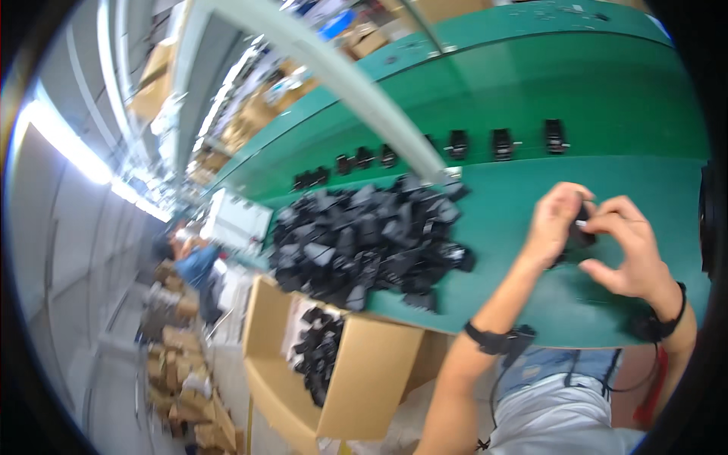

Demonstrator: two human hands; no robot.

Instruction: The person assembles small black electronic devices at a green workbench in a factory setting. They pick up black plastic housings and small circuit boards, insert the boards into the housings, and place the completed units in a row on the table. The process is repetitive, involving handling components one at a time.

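Over the right side of the green table, my left hand (557, 216) is closed round a small black plastic part (583, 230). Its exact kind is blurred and partly covered by my fingers. My right hand (628, 246) meets the part from the other side, its fingertips pressed to it by a small white bit while the thumb stands lower and apart. Something dark shows just under my left hand, too hidden to name. To the left of my hands, a large heap of black plastic pieces (364, 235) lies on the table.
A row of black devices (502, 144) stands along the green back panel. A slanted pale post (379, 102) crosses before it. Below the table's left edge, an open cardboard box (371, 379) holds more black pieces. Farther left are a white box (236, 220) and a person in blue (199, 269).
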